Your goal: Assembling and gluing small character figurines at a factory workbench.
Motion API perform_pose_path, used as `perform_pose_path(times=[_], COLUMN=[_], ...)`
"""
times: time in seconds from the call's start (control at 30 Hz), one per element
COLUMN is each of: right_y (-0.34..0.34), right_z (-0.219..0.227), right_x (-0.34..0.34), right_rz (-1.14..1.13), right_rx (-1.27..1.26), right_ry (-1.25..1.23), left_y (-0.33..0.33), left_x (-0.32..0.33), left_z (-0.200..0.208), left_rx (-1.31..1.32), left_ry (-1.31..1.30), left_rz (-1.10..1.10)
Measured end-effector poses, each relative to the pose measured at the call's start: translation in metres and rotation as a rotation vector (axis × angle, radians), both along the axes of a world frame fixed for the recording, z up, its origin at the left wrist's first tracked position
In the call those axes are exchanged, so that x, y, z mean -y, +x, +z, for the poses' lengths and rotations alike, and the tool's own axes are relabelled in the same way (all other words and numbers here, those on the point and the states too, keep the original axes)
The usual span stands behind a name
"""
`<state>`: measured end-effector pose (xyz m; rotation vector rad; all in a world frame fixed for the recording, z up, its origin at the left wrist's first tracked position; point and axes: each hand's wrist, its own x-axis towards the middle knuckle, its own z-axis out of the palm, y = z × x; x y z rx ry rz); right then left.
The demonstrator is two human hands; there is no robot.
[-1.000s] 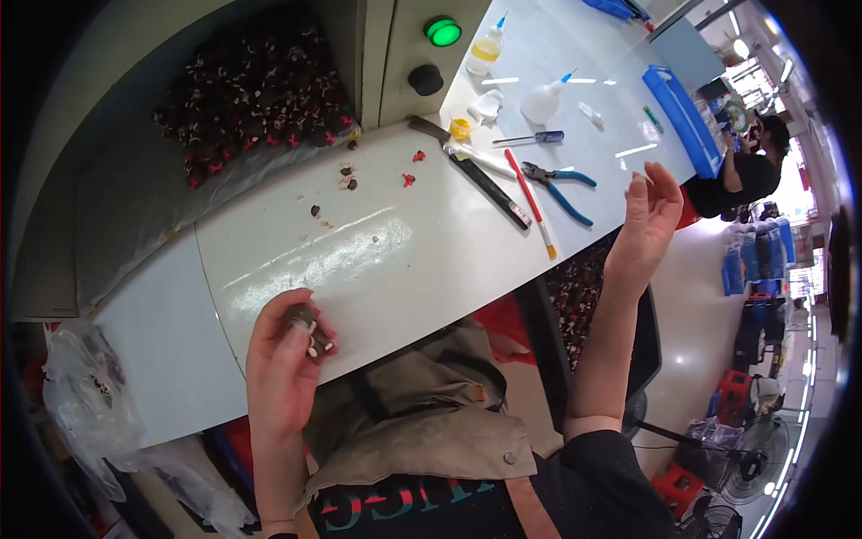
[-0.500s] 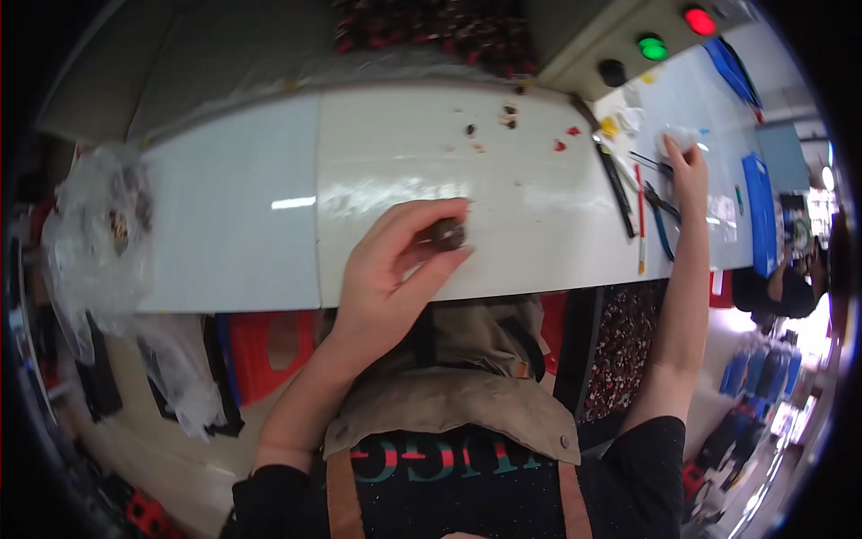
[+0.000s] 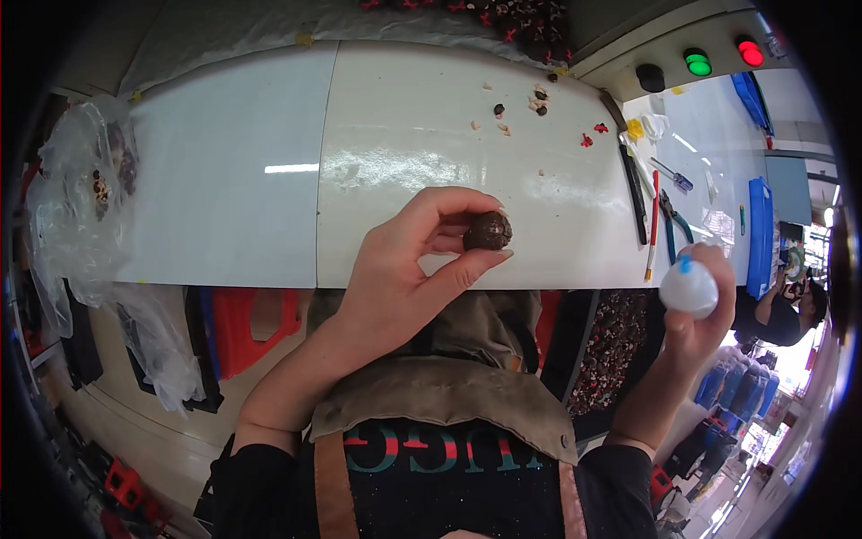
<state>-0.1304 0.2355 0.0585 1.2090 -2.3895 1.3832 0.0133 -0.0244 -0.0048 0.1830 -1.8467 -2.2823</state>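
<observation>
Over the table's near edge, my left hand [image 3: 391, 260] pinches a small dark brown ball [image 3: 488, 232] with a lumpy, shiny surface between thumb and fingers. My right hand [image 3: 699, 334] is raised off the right end of the table. Its fingers wrap round a white, rounded squeeze bottle [image 3: 688, 292] with a blue tip [image 3: 685, 264]. The two hands are well apart, and the bottle does not touch the ball. Dark and pale crumbs [image 3: 540, 101] and small red bits [image 3: 587, 140] lie on the white tabletop [image 3: 395, 225] beyond my left hand.
Pliers [image 3: 675, 216], a red brush [image 3: 653, 225], a black stick [image 3: 633, 193] and a screwdriver [image 3: 675, 174] lie at the right. A blue tray [image 3: 760, 235] is farther right. Crumpled clear plastic [image 3: 76, 198] hangs over the left end. A control box [image 3: 673, 54] has lit buttons.
My right hand has lifted the white bottle from the tools at the far right and drawn it back toward me. My left hand still pinches the ball. The view has shifted slightly.
</observation>
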Motion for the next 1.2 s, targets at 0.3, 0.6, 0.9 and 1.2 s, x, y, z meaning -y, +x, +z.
perform_pose_path(times=[0.3,0.6,0.9,1.2], right_y=[0.017,0.016,0.015,0.017], right_z=[0.018,0.024,0.024,0.026], right_x=[0.045,0.058,0.064,0.064], right_rz=[0.134,0.170,0.173,0.173], right_rx=[-0.201,-0.265,-0.284,-0.283], right_ry=[0.295,0.407,0.439,0.437], left_y=[0.004,0.002,0.002,0.003], left_x=[-0.001,0.000,0.002,0.003], left_z=[-0.001,0.001,-0.001,0.000], left_rx=[-0.008,-0.008,-0.019,-0.026], left_ry=[-0.093,-0.087,-0.099,-0.114], left_rz=[0.031,0.023,0.019,0.006])
